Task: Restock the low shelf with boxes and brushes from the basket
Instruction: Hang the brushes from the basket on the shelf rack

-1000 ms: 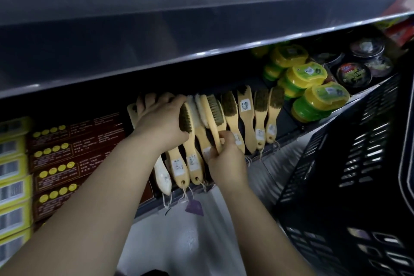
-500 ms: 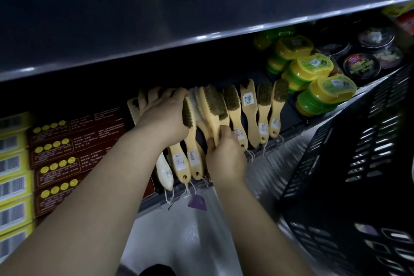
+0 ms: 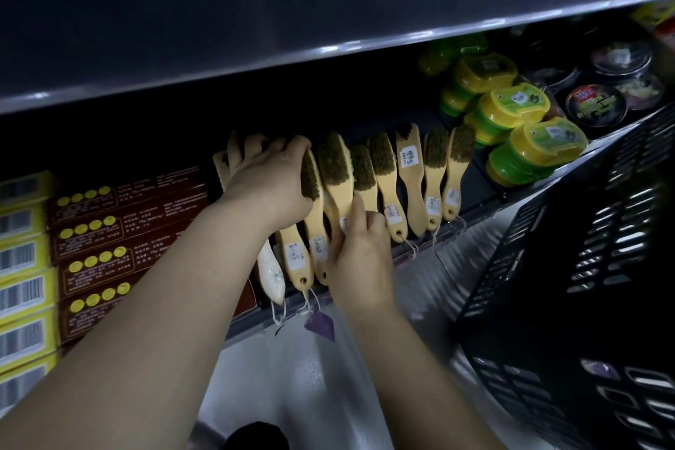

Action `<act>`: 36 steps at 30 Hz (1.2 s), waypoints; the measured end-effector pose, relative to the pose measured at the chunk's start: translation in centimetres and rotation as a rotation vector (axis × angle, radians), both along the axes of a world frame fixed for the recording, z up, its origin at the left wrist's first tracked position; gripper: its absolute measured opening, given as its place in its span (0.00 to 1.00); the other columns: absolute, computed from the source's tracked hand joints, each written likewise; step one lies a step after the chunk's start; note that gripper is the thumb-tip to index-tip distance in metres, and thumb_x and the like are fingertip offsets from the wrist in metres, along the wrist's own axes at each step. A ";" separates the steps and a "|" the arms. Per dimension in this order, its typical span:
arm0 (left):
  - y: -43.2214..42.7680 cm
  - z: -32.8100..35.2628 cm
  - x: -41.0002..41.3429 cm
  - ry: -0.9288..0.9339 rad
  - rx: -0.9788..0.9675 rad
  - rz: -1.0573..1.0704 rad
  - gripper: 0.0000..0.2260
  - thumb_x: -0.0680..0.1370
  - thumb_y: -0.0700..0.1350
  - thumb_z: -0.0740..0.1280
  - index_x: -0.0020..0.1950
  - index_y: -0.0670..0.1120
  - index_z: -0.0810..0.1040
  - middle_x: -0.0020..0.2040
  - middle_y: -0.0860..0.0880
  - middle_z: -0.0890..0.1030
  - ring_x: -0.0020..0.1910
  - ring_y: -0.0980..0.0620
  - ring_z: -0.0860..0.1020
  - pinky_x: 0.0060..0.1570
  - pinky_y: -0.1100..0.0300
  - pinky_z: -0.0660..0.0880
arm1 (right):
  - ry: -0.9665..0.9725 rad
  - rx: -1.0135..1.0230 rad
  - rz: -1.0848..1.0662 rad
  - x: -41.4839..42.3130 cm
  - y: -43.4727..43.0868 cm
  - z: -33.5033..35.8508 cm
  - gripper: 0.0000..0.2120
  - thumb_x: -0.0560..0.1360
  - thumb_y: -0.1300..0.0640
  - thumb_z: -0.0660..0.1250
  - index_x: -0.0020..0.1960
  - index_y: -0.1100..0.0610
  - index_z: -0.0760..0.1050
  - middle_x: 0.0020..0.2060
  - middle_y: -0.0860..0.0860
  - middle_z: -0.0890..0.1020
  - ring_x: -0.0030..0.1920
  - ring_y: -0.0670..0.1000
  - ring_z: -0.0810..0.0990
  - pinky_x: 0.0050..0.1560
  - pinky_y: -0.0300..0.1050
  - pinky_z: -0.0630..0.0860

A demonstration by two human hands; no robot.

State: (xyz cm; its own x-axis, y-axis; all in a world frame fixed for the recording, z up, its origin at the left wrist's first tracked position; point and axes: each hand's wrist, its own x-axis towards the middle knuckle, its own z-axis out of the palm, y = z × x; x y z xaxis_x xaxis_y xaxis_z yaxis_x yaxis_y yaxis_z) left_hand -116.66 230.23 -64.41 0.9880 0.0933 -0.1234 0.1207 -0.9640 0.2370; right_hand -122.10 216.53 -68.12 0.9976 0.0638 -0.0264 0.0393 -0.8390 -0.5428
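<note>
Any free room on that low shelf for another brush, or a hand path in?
A narrow strip between the last brush and the tubs looks bare. Dark headroom over the boxes should admit a hand. The brushes by the left hand and right hand are packed tight.

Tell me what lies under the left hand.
The left hand grips wooden brushes by their heads; handles stick out below. How many it covers is hidden.

Pale smooth matt wood on the brushes (image 3: 387, 194), bristles coarse, dark, rough; paper stickers, thin string loops. One white handle (image 3: 272, 274) looks plastic. Grey metal upper shelf edge (image 3: 328, 47), glossy streaks. Black plastic basket (image 3: 584, 230), slotted, slight sheen. Matt cardboard maroon boxes (image 3: 128, 230). Glossy yellow-green plastic tubs (image 3: 540, 146). Shiny smooth floor (image 3: 292, 376).
</note>
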 end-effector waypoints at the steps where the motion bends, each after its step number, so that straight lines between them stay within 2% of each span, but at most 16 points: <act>1: -0.1 0.0 0.0 -0.012 0.013 -0.012 0.31 0.70 0.52 0.67 0.70 0.57 0.58 0.71 0.51 0.66 0.73 0.41 0.54 0.72 0.41 0.45 | 0.008 -0.014 -0.006 -0.1 -0.1 -0.1 0.28 0.79 0.56 0.58 0.76 0.56 0.53 0.58 0.54 0.69 0.59 0.52 0.68 0.59 0.46 0.70; 5: -0.4 0.2 -0.5 -0.051 0.025 -0.080 0.33 0.71 0.53 0.67 0.73 0.53 0.57 0.73 0.49 0.64 0.74 0.44 0.53 0.71 0.45 0.37 | 0.064 0.021 -0.020 0.0 -0.4 0.2 0.28 0.79 0.54 0.59 0.76 0.54 0.54 0.60 0.53 0.69 0.62 0.52 0.66 0.63 0.46 0.67; 7: -0.3 0.5 -0.8 -0.063 -0.004 -0.085 0.33 0.71 0.55 0.67 0.73 0.53 0.58 0.73 0.49 0.63 0.74 0.45 0.52 0.71 0.45 0.37 | 0.092 0.077 -0.018 -0.1 -0.5 0.6 0.25 0.80 0.53 0.57 0.76 0.53 0.56 0.61 0.53 0.69 0.62 0.52 0.66 0.64 0.46 0.66; 10: 0.0 1.4 -1.4 -0.070 -0.007 -0.100 0.32 0.71 0.56 0.68 0.72 0.54 0.60 0.73 0.49 0.64 0.75 0.45 0.51 0.72 0.43 0.38 | 0.126 0.166 -0.065 -0.6 -1.2 1.7 0.21 0.80 0.57 0.56 0.73 0.53 0.63 0.64 0.54 0.68 0.65 0.53 0.66 0.64 0.44 0.64; 15: -0.4 4.8 -2.9 -0.082 -0.016 -0.178 0.27 0.74 0.53 0.67 0.71 0.54 0.64 0.73 0.51 0.64 0.75 0.47 0.50 0.71 0.49 0.35 | 0.134 0.278 -0.096 -3.4 -3.2 5.0 0.18 0.78 0.65 0.57 0.66 0.52 0.68 0.62 0.50 0.68 0.63 0.51 0.68 0.59 0.42 0.67; 19: -2.1 9.2 -5.2 -0.067 -0.127 -0.228 0.21 0.75 0.51 0.67 0.68 0.55 0.68 0.71 0.53 0.67 0.74 0.49 0.55 0.72 0.53 0.48 | 0.092 0.326 -0.058 -5.6 -4.8 9.9 0.19 0.77 0.68 0.57 0.63 0.51 0.69 0.58 0.48 0.67 0.60 0.53 0.71 0.60 0.46 0.71; 24: -6.4 15.7 -8.3 -0.117 -0.236 -0.400 0.16 0.77 0.50 0.65 0.65 0.54 0.72 0.62 0.54 0.74 0.64 0.54 0.67 0.62 0.60 0.65 | 0.003 0.391 0.012 -7.2 -7.8 17.8 0.15 0.77 0.64 0.59 0.57 0.46 0.70 0.53 0.45 0.67 0.57 0.54 0.74 0.57 0.50 0.73; 27: -9.7 19.4 -9.5 -0.112 -0.252 -0.494 0.15 0.76 0.48 0.66 0.63 0.53 0.73 0.59 0.54 0.76 0.58 0.55 0.72 0.56 0.62 0.69 | -0.076 0.378 0.040 -7.3 -11.2 22.1 0.15 0.75 0.63 0.61 0.49 0.42 0.70 0.53 0.47 0.71 0.55 0.51 0.75 0.57 0.48 0.73; 30: -13.4 22.1 -10.3 -0.132 -0.261 -0.567 0.14 0.76 0.48 0.65 0.62 0.52 0.75 0.57 0.52 0.78 0.56 0.53 0.75 0.54 0.60 0.71 | -0.077 0.316 0.064 -7.2 -15.8 24.9 0.15 0.73 0.63 0.64 0.44 0.41 0.71 0.49 0.50 0.76 0.48 0.50 0.77 0.54 0.46 0.74; 33: -17.7 23.0 -10.9 -0.134 -0.258 -0.665 0.13 0.76 0.48 0.65 0.61 0.51 0.75 0.58 0.52 0.79 0.57 0.52 0.75 0.57 0.58 0.70 | 0.048 0.157 0.035 -6.9 -21.1 25.1 0.11 0.72 0.61 0.63 0.42 0.43 0.72 0.45 0.50 0.79 0.45 0.52 0.79 0.49 0.45 0.75; 36: -21.5 22.3 -11.1 -0.086 -0.222 -0.724 0.12 0.77 0.47 0.64 0.60 0.50 0.76 0.57 0.50 0.78 0.57 0.51 0.75 0.57 0.57 0.70 | 0.225 0.056 -0.017 -6.4 -26.2 23.5 0.06 0.73 0.58 0.65 0.42 0.48 0.74 0.39 0.45 0.78 0.45 0.50 0.78 0.46 0.42 0.74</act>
State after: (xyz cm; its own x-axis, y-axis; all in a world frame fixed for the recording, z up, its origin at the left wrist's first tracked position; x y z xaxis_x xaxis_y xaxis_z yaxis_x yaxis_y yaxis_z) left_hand -127.81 208.72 -42.12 0.8004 -0.5993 0.0168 -0.5510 -0.7243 0.4144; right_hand -128.53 190.34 -44.64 0.9679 0.0547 -0.2453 -0.1020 -0.8066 -0.5823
